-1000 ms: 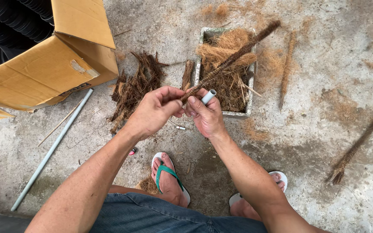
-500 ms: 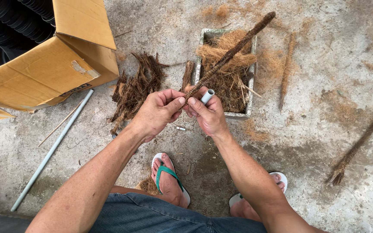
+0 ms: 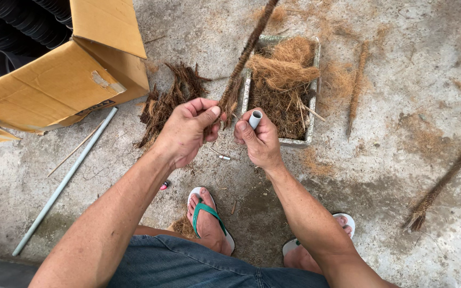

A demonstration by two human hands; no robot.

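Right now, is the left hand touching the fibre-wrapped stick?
Touching. In the head view the left hand pinches the frayed lower end of the fibre-wrapped stick between thumb and fingers; no gap shows.

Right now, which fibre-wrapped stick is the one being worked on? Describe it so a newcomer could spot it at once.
Start at the grey tray of coconut fibre at top centre. Just left of it a long brown fibre-wrapped stick slants up out of frame, its frayed lower end pinched by the left hand. Unlike the other wrapped sticks, it is off the concrete floor.
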